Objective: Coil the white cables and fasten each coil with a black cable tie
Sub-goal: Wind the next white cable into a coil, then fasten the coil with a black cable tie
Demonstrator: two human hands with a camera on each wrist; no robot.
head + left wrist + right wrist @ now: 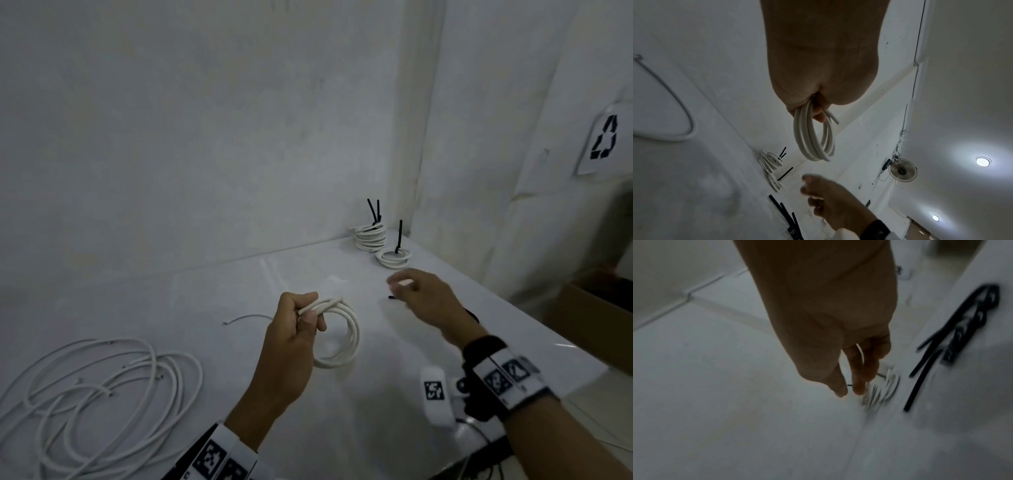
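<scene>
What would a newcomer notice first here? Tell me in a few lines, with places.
First, the left hand at the middle of the table, gripping a small coil of white cable held up off the surface. Next, the right hand with loose fingers, hovering over the loose black ties on the right. Then the tied coils stacked in the far corner, ties sticking up, and the loose cable sprawled at near left.

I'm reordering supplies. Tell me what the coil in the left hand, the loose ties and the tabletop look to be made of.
Coil gripped by the left hand: white cable, probably a smooth plastic jacket; it bends into rounded loops with a slight sheen.
Loose cable ties: black, flat strips, likely nylon or similar plastic; blurred, so the finish is unclear.
Table: white, glossy, hard-looking; it shows faint reflections. Laminate or coated board, cannot tell which.
</scene>
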